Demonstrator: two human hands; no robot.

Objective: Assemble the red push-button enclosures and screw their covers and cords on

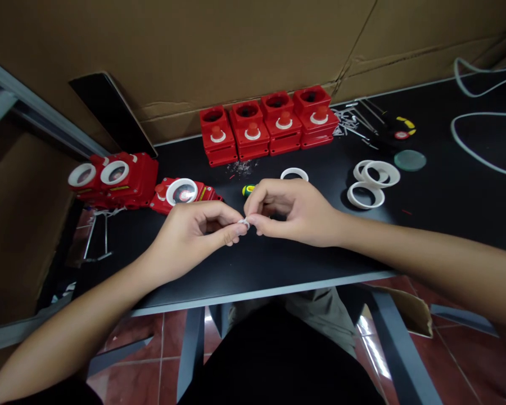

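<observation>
My left hand (200, 236) and my right hand (293, 212) meet over the front part of the black table. Between their thumbs and fingertips is a small whitish piece (244, 223), pinched from both sides; it is too small to name. Just behind my right fingers, part of a green and yellow handle (248, 190) shows. A white ring (294, 173) lies beyond my right hand, partly covered by it. Close behind my left hand sits a red housing with a white-rimmed window (182, 192).
Several red housings (253, 132) with round knobs stand in a row at the back. More red housings (122, 177) sit at the left. White rings (366, 195), a glass disc (410, 160), loose screws (349, 119) and a white cable (468, 147) lie at the right. A dark panel (112, 112) leans on the cardboard.
</observation>
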